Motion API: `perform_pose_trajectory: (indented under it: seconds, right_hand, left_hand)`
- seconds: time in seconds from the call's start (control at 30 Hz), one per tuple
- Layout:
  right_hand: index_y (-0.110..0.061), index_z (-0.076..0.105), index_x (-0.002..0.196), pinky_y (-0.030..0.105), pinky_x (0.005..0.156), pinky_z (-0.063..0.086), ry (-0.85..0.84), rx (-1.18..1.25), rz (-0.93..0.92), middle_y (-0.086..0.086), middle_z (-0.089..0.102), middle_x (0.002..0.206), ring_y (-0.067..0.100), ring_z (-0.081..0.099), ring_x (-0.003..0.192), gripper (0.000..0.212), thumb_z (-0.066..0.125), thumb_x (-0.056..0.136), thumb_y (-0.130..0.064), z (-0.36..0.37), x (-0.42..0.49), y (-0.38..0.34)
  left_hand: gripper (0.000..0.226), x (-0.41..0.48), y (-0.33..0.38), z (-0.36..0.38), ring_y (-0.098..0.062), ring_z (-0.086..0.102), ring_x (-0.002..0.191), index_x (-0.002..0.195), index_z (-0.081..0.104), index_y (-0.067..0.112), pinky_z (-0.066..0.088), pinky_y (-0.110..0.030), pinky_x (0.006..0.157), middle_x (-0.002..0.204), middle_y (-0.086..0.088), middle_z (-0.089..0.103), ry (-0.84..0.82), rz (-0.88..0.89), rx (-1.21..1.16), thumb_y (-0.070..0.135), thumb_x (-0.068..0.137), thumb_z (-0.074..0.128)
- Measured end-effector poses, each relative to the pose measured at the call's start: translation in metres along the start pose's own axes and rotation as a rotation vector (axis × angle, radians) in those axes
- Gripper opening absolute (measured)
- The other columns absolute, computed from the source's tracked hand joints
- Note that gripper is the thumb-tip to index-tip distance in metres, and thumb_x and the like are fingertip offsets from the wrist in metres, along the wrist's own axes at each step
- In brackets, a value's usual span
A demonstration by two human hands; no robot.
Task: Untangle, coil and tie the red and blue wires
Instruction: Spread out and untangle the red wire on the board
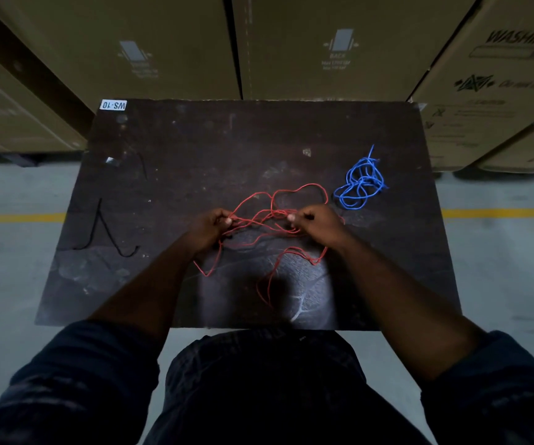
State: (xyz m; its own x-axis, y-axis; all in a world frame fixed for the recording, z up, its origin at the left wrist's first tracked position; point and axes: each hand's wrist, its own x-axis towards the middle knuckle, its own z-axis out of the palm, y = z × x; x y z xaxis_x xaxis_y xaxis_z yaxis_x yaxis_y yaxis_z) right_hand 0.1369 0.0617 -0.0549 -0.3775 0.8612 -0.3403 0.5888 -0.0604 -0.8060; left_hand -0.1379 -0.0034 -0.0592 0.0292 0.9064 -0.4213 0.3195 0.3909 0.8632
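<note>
Red wire (pixel 272 216): loose tangle mid-table; loops sprawl toward the near edge; not yet coiled.
Left hand (pixel 209 228): pinches red strands.
Right hand (pixel 318 223): pinches red strands opposite.
Blue wire (pixel 360 184): bunched heap at right, untouched.
Table (pixel 195 139): dark, scuffed.
Progress: early, I'd judge; untangling red; coiling, tying, all blue left.

Red wire (pixel 278 216), blue wire (pixel 360 184), dark table (pixel 195 149), yellow floor stripe (pixel 499 213).

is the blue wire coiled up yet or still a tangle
Tangled: the blue wire lies in irregular crossing loops on the table, no hand touching it.
</note>
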Motion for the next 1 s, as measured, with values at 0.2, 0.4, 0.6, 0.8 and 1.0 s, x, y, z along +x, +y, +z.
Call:
perform_pose_trajectory:
  seconds: [0.2, 0.4, 0.6, 0.8, 1.0]
  right_hand:
    - [-0.003, 0.065, 0.089, 0.012, 0.053, 0.038, -0.014, -0.057, 0.087, -0.004, 0.061, 0.062, -0.006, 0.052, 0.047, 0.018, 0.074, 0.074, 0.0, 0.015, -0.006, 0.008]
    - [-0.018, 0.062, 0.12, 0.02, 0.068, 0.039, 0.0, -0.071, 0.109, -0.004, 0.063, 0.087, 0.009, 0.056, 0.078, 0.038, 0.056, 0.084, -0.006, 0.016, -0.002, -0.003]
    - [-0.011, 0.067, 0.107, 0.016, 0.072, 0.041, 0.031, 0.353, 0.194, -0.003, 0.063, 0.088, 0.0, 0.052, 0.074, 0.02, 0.053, 0.097, -0.021, 0.023, 0.003, -0.011]
    - [-0.013, 0.069, 0.082, 0.015, 0.059, 0.043, 0.121, 0.625, 0.238, -0.008, 0.065, 0.063, 0.004, 0.054, 0.059, 0.016, 0.057, 0.093, -0.011, 0.028, 0.003, -0.015]
    - [-0.007, 0.065, 0.1, 0.011, 0.054, 0.045, 0.018, 0.658, 0.207, -0.009, 0.069, 0.071, 0.0, 0.06, 0.062, 0.019, 0.05, 0.093, 0.002, 0.022, 0.001, -0.016]
  left_hand:
    - [0.022, -0.007, 0.006, 0.005, 0.005, 0.062, 0.063, 0.085, 0.053, 0.011, 0.046, -0.009, 0.061, 0.069, 0.011, 0.07, -0.031, -0.063, -0.039, -0.006, 0.095, 0.044]
    - [0.01, -0.009, 0.02, 0.006, -0.009, 0.063, 0.058, 0.081, 0.058, 0.007, 0.051, -0.019, 0.055, 0.068, 0.001, 0.071, -0.067, -0.123, -0.12, 0.001, 0.089, 0.058]
    - [0.016, -0.01, 0.012, 0.02, 0.006, 0.059, 0.057, 0.09, 0.061, 0.011, 0.047, -0.011, 0.057, 0.075, 0.001, 0.063, -0.254, 0.063, 0.276, 0.001, 0.081, 0.07]
    - [0.025, -0.007, 0.018, 0.026, -0.008, 0.057, 0.072, 0.098, 0.067, 0.015, 0.047, -0.029, 0.07, 0.084, -0.002, 0.065, -0.065, 0.048, 0.189, 0.037, 0.091, 0.057]
    - [0.046, 0.014, 0.032, 0.035, -0.02, 0.055, 0.109, 0.122, 0.057, 0.011, 0.039, -0.026, 0.096, 0.119, -0.009, 0.059, -0.028, 0.193, 0.487, 0.028, 0.08, 0.062]
